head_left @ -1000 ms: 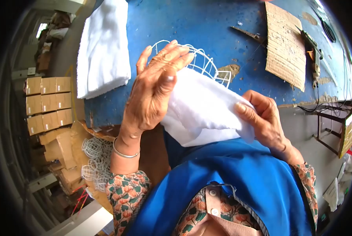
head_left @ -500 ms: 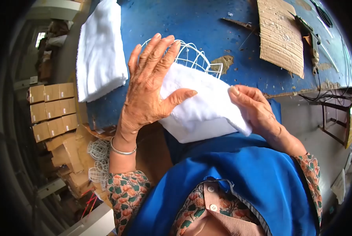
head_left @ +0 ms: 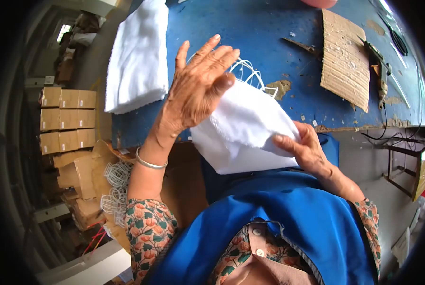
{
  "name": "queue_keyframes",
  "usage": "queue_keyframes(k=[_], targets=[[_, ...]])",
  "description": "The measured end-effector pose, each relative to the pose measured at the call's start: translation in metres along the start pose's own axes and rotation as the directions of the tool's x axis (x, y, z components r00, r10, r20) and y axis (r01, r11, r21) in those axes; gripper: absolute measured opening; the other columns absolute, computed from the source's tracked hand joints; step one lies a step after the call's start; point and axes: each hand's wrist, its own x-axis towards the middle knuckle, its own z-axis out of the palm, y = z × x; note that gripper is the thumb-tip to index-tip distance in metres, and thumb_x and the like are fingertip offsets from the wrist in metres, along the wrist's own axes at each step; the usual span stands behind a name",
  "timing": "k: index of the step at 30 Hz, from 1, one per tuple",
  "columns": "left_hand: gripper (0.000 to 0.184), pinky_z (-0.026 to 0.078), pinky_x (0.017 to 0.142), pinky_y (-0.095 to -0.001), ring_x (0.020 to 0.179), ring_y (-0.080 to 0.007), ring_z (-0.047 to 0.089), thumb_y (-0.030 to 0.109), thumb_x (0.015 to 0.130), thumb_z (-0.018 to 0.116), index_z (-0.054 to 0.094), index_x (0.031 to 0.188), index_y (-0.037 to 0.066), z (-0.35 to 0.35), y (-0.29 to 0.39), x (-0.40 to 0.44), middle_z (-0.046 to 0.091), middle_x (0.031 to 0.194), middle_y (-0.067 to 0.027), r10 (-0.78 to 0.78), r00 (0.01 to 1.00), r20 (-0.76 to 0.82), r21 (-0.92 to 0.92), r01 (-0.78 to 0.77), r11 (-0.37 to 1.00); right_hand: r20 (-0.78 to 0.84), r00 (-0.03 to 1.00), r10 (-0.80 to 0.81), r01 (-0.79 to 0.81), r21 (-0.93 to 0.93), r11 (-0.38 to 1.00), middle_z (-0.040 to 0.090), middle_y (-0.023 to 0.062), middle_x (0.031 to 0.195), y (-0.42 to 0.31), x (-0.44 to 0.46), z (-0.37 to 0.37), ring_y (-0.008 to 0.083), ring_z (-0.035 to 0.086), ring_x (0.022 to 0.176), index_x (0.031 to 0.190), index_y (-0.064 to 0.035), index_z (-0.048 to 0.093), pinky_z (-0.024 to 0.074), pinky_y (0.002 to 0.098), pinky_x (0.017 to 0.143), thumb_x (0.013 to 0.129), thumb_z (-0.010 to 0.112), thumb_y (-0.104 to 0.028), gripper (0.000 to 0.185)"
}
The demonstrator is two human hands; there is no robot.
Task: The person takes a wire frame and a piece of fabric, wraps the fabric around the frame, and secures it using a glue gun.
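Note:
A white fluffy cloth point(head_left: 252, 121) covers part of a white wire frame point(head_left: 247, 71), whose curved bars stick out past its far edge. At the cloth's upper left, my left hand point(head_left: 200, 85) is raised with fingers stretched out, and holds nothing. Its palm side and whatever lies right behind it are hidden. My right hand point(head_left: 305, 149) grips the cloth's right edge, thumb on top and the other fingers partly hidden beneath. The near part of the cloth hangs over the front edge of the table, above the blue apron point(head_left: 269, 204).
A folded stack of white cloth point(head_left: 136, 59) lies at the left of the blue table point(head_left: 264, 28). To the right are corrugated cardboard point(head_left: 345, 59) and a corded glue gun point(head_left: 381, 71). Wire frames point(head_left: 115, 185) and cardboard boxes point(head_left: 67, 118) are at lower left. A stool point(head_left: 404, 166) stands right.
My left hand has lifted and turned, its thumb coming up off the cloth. My right hand has moved down along the cloth's edge, where the loose corner no longer hangs out. The view has shifted slightly.

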Motion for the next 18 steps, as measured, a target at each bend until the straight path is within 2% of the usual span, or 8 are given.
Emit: queue_keyframes(k=[4, 7, 8, 9, 11, 14, 16, 18], targets=[[0.069, 0.008, 0.111, -0.0551, 0.136, -0.028, 0.034, 0.059, 0.095, 0.027, 0.057, 0.125, 0.006, 0.002, -0.011, 0.005, 0.054, 0.131, -0.0125, -0.006, 1.0, 0.003, 0.037, 0.006, 0.999, 0.197, 0.98, 0.006, -0.104, 0.492, 0.864, 0.068, 0.0073, 0.093, -0.013, -0.008, 0.012, 0.013, 0.064, 0.08, 0.107, 0.001, 0.064, 0.0511, 0.027, 0.073, 0.08, 0.073, -0.01, 0.031], [0.066, 0.01, 0.11, -0.0568, 0.136, -0.0279, 0.033, 0.062, 0.089, 0.042, 0.058, 0.125, 0.008, 0.0, -0.019, 0.007, 0.053, 0.132, -0.0127, 0.017, 0.999, 0.04, 0.039, -0.018, 0.999, 0.278, 0.955, -0.1, -0.068, 0.537, 0.841, 0.069, 0.0069, 0.092, -0.01, -0.017, 0.022, 0.0123, 0.064, 0.08, 0.109, 0.001, 0.062, 0.0518, 0.027, 0.073, 0.079, 0.074, -0.01, 0.034], [0.067, 0.011, 0.11, -0.0562, 0.136, -0.028, 0.033, 0.062, 0.087, 0.046, 0.057, 0.126, 0.009, 0.001, -0.023, 0.007, 0.052, 0.133, -0.0125, 0.04, 0.998, 0.047, 0.069, -0.043, 0.997, 0.234, 0.972, -0.026, -0.051, 0.32, 0.946, 0.069, 0.0065, 0.092, -0.004, -0.01, 0.019, 0.0114, 0.064, 0.08, 0.11, 0.0005, 0.062, 0.0518, 0.0266, 0.071, 0.078, 0.076, -0.013, 0.037], [0.069, 0.012, 0.111, -0.0556, 0.136, -0.0281, 0.033, 0.063, 0.085, 0.05, 0.056, 0.127, 0.009, 0.002, -0.025, 0.007, 0.051, 0.134, -0.0124, 0.065, 0.996, 0.055, 0.098, -0.07, 0.993, 0.152, 0.988, 0.03, -0.068, 0.254, 0.965, 0.069, 0.0061, 0.092, 0.004, -0.003, 0.018, 0.0106, 0.063, 0.08, 0.11, 0.0007, 0.062, 0.0512, 0.0257, 0.071, 0.077, 0.077, -0.015, 0.04], [0.073, 0.015, 0.111, -0.0539, 0.136, -0.029, 0.033, 0.063, 0.08, 0.057, 0.054, 0.129, 0.009, 0.001, -0.027, 0.008, 0.05, 0.135, -0.0125, 0.114, 0.992, -0.045, 0.035, -0.113, 0.993, 0.104, 0.992, -0.074, 0.06, 0.13, 0.99, 0.068, 0.0059, 0.092, 0.013, 0.004, 0.014, 0.0106, 0.063, 0.081, 0.112, 0.001, 0.061, 0.0507, 0.025, 0.072, 0.076, 0.078, -0.014, 0.042], [0.079, 0.019, 0.111, -0.052, 0.135, -0.0304, 0.034, 0.062, 0.076, 0.064, 0.05, 0.132, 0.009, 0.003, -0.029, 0.004, 0.05, 0.134, -0.0128, 0.17, 0.972, -0.161, -0.014, -0.175, 0.985, 0.107, 0.973, -0.204, 0.202, 0.026, 0.979, 0.068, 0.0086, 0.094, 0.009, 0.006, 0.012, 0.013, 0.063, 0.084, 0.113, 0.002, 0.06, 0.0506, 0.0271, 0.075, 0.077, 0.078, -0.023, 0.047], [0.078, 0.019, 0.111, -0.0509, 0.134, -0.032, 0.034, 0.061, 0.075, 0.065, 0.052, 0.129, 0.006, 0.003, -0.022, 0.001, 0.052, 0.13, -0.0145, 0.176, 0.965, -0.197, -0.017, -0.183, 0.983, 0.1, 0.973, -0.207, 0.21, -0.021, 0.977, 0.067, 0.0107, 0.094, 0.006, 0.007, 0.01, 0.0152, 0.063, 0.086, 0.113, 0.0025, 0.06, 0.0504, 0.0293, 0.077, 0.077, 0.076, -0.032, 0.053], [0.079, 0.018, 0.112, -0.0497, 0.134, -0.0321, 0.033, 0.063, 0.076, 0.062, 0.053, 0.127, 0.004, -0.003, -0.011, -0.004, 0.051, 0.131, -0.0154, 0.135, 0.987, -0.091, 0.229, -0.111, 0.967, 0.044, 0.978, -0.202, 0.205, -0.055, 0.977, 0.066, 0.0135, 0.093, -0.002, 0.007, 0.009, 0.0179, 0.062, 0.087, 0.111, 0.0041, 0.059, 0.0498, 0.0325, 0.077, 0.076, 0.074, -0.046, 0.063]])
